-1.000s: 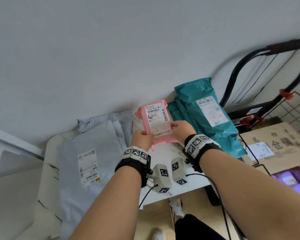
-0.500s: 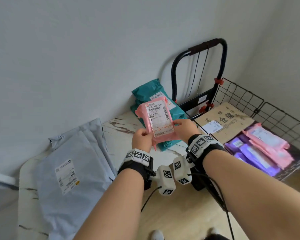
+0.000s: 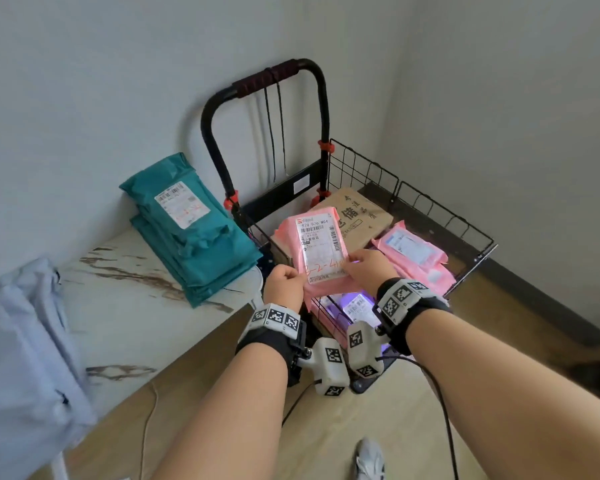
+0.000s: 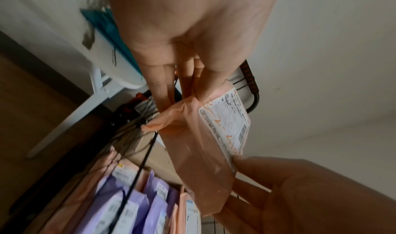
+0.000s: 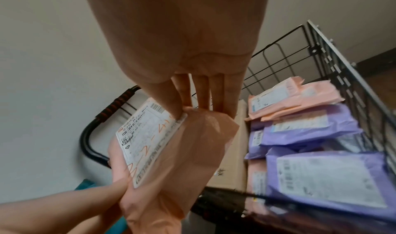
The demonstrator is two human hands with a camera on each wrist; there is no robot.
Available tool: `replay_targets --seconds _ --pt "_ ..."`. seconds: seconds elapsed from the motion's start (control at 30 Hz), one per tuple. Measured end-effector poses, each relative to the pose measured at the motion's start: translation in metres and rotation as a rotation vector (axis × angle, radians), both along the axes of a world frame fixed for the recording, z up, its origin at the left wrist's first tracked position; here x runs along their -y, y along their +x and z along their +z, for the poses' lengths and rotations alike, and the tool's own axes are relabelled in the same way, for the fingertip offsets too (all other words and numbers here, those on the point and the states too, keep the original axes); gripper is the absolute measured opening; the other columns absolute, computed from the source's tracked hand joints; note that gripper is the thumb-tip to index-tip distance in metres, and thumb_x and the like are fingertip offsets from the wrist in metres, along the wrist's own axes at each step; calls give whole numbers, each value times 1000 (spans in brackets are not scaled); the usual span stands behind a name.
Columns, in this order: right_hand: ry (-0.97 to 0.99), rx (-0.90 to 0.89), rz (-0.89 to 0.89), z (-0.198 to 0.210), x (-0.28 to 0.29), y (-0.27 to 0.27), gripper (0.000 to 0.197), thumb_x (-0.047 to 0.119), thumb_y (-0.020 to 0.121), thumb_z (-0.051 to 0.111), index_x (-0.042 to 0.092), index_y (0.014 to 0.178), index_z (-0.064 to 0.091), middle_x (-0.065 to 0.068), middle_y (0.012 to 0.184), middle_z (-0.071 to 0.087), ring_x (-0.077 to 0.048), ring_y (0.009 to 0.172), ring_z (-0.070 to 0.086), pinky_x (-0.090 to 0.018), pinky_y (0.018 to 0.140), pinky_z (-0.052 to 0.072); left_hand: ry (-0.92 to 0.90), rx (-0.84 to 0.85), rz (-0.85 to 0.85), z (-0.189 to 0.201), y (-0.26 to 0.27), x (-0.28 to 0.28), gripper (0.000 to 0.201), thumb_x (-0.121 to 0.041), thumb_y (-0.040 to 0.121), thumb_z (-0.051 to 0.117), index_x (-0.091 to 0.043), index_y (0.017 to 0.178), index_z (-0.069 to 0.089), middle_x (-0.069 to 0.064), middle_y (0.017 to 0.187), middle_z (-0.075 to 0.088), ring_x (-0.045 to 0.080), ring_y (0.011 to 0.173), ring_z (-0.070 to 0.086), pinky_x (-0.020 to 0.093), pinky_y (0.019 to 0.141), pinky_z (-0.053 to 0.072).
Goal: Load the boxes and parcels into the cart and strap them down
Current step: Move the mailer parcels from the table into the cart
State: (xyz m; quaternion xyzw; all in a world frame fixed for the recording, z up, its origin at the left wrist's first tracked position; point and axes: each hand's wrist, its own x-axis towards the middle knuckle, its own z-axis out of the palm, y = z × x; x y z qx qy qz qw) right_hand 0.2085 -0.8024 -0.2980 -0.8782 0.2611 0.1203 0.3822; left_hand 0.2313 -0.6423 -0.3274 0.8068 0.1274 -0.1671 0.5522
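Both hands hold a pink parcel (image 3: 317, 249) with a white shipping label above the near left corner of the black wire cart (image 3: 478, 242). My left hand (image 3: 286, 284) pinches its lower left edge, and my right hand (image 3: 368, 268) pinches the lower right edge. The wrist views show the same pink parcel (image 4: 201, 146) (image 5: 171, 154) gripped from both sides. Inside the cart lie a cardboard box (image 3: 357, 220), pink parcels (image 3: 413, 254) and purple parcels (image 5: 317, 175). A stack of teal parcels (image 3: 191, 226) rests on the marble table (image 3: 125, 306).
Grey-blue parcels (image 3: 25, 348) lie at the table's left end. The cart handle (image 3: 267, 77) rises against the wall with black cords hanging from it. Walls close in behind and right of the cart. A shoe (image 3: 369, 459) stands on the wooden floor.
Both hands have carried the pink parcel rightward, off the table and over the cart. The view has swung right, bringing the whole cart into sight.
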Motion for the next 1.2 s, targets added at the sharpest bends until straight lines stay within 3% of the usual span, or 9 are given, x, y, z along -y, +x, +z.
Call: replay_targets --seconds 0.2,0.3,0.47,0.67,0.77,0.9,1.07,1.13,1.2 --pt "-98 -121 51 -13 77 -16 29 26 101 43 19 121 62 -3 117 62 -21 102 58 -27 82 45 -39 -130 -28 -13 -15 75 6 -10 82 63 -15 82 61 4 89 69 23 83 68 39 76 59" --pt "-23 -153 -28 -29 99 -9 23 24 98 48 20 112 65 0 109 63 -15 87 56 -24 71 43 -57 -208 -69 -20 -9 98 12 -10 79 61 -16 89 62 4 96 69 23 88 68 39 79 59" --pt "-47 -232 -37 -47 131 13 24 24 97 48 20 115 63 2 102 59 -15 87 54 -22 73 43 -110 -340 -177 -24 18 132 14 -5 82 55 -8 94 62 16 94 71 35 84 71 48 80 58" --pt "9 -318 -114 -73 170 45 27 19 97 46 12 117 63 -4 110 64 -14 78 57 -22 63 44 -105 -443 -299 -43 58 169 20 -4 88 53 -1 105 65 19 103 70 34 92 69 50 81 57" --pt "27 -307 -92 -88 186 60 30 16 93 53 11 120 64 -9 115 65 -25 100 63 -27 79 46 -102 -457 -291 -61 68 188 32 -9 92 52 1 121 57 13 102 64 27 94 64 49 86 56" --pt "-17 -412 -81 -115 203 81 27 21 97 46 13 117 62 -2 108 61 -13 76 53 -27 75 43 -55 -493 -235 -85 74 207 38 -14 95 51 0 131 52 20 124 60 23 92 59 43 87 56" --pt "-27 -440 92 -148 223 106 27 15 94 52 12 118 64 -7 113 64 -21 89 59 -29 86 48 9 -507 -156 -113 79 221 36 -17 94 53 0 126 57 21 126 60 33 108 63 45 93 53" --pt "-63 -459 175 -155 228 112 27 15 92 56 12 117 64 -7 108 63 -21 90 59 -28 81 50 10 -522 -96 -123 77 227 36 -14 94 51 0 127 56 21 126 59 27 95 62 40 89 54" --pt "-51 -461 300 -161 233 116 32 13 88 62 15 120 61 -3 99 62 -19 84 59 -21 63 46 6 -525 -86 -133 76 235 35 -10 94 48 0 127 55 22 126 59 24 89 57 37 82 52"
